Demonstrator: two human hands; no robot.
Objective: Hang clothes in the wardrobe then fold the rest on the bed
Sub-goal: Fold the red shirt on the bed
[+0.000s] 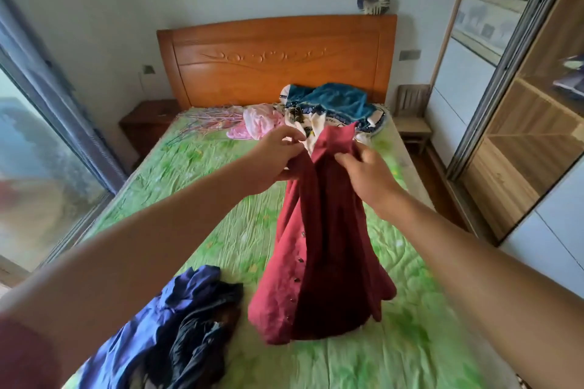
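A dark red buttoned shirt hangs over the green bed, lifted by its collar end. My left hand pinches the collar on the left. On the right side of the collar, my right hand grips the cloth. The shirt's hem brushes the bed sheet. A heap of blue and dark clothes lies at the near left of the bed. Near the headboard sit a pink garment and a teal and patterned pile. The wardrobe stands open at the right.
Several thin hangers lie on the bed left of the pink garment. A wooden chair stands between bed and wardrobe. A nightstand is at the far left, and a window runs along the left wall.
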